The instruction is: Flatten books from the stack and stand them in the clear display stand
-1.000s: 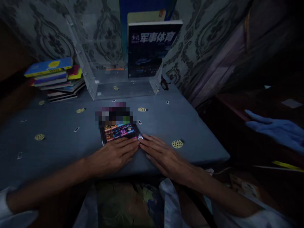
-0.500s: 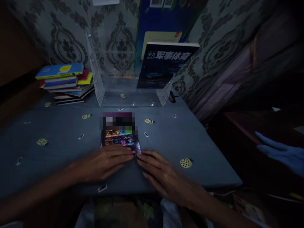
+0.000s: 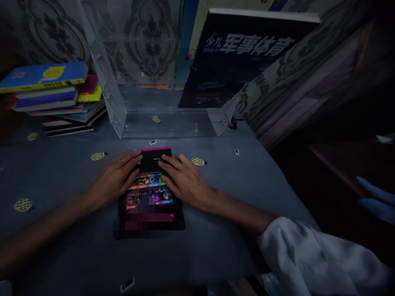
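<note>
Rested the left hand [image 3: 114,176] and the right hand [image 3: 189,183] on the far part of a flat dark booklet [image 3: 151,162], fingers extended and spread a little, grasping nothing. Saw the booklet lying flat on the blue counter [image 3: 216,242], between both arms and short of the near edge, its near end masked by pixel blocks. Noted pineapple-printed cloth to either side, a narrow strip between booklet and clear stand [image 3: 182,125], and the counter's right edge running under the right sleeve [image 3: 308,255]. Found in the stand a dark titled book [image 3: 228,65] toward the right, with a taller book [image 3: 187,37] behind. Shifted both hands from the booklet's near end, half a second earlier, to its far part.
</note>
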Tool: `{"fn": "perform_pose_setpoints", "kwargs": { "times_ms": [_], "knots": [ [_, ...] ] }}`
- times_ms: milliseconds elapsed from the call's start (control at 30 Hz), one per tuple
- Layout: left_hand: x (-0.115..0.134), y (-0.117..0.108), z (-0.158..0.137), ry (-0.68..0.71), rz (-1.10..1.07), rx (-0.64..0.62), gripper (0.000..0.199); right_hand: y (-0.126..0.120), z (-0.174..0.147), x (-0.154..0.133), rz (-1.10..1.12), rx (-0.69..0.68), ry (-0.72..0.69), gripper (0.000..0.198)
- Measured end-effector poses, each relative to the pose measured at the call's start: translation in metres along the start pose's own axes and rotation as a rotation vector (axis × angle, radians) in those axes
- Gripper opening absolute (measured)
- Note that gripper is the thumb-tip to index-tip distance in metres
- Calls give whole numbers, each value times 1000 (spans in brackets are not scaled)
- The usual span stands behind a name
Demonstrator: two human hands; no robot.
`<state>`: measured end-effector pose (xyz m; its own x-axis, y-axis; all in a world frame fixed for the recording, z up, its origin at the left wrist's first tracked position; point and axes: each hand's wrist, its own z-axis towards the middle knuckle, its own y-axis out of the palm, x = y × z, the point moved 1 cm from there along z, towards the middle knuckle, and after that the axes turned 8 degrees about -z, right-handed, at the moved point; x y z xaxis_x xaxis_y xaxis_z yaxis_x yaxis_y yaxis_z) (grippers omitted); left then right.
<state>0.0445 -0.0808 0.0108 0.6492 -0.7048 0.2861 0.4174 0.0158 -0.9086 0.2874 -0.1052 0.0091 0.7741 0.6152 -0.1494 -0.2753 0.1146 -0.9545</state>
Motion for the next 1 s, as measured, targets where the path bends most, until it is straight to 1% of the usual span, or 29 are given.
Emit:
{"fn": "perform_pose_setpoints", "kwargs": {
  "times_ms": [167, 333, 433, 633, 733, 867, 1000],
  "knots": [
    [6, 9, 20, 33, -4, -43, 46, 8, 16, 15, -11, 26, 60, 41],
    [17, 22, 45, 106, -32, -64, 46, 10, 15, 20, 18, 57, 101, 43],
    [20, 28, 53, 120, -58, -56, 46, 9, 14, 21, 17, 71, 119, 42],
    [17, 30, 53, 109, -66, -58, 46, 9, 15, 25, 36, 35, 117, 45],
    [16, 30, 53, 98, -82, -71, 45, 10, 11, 25, 64, 45, 89, 43],
    [16, 32, 52, 93, -75, -71, 46, 8, -4, 17, 101, 45, 63, 43],
    [16, 32, 52, 76, -77, -66, 47, 3, -27, 3, 136, 49, 32, 42]
  ]
}}
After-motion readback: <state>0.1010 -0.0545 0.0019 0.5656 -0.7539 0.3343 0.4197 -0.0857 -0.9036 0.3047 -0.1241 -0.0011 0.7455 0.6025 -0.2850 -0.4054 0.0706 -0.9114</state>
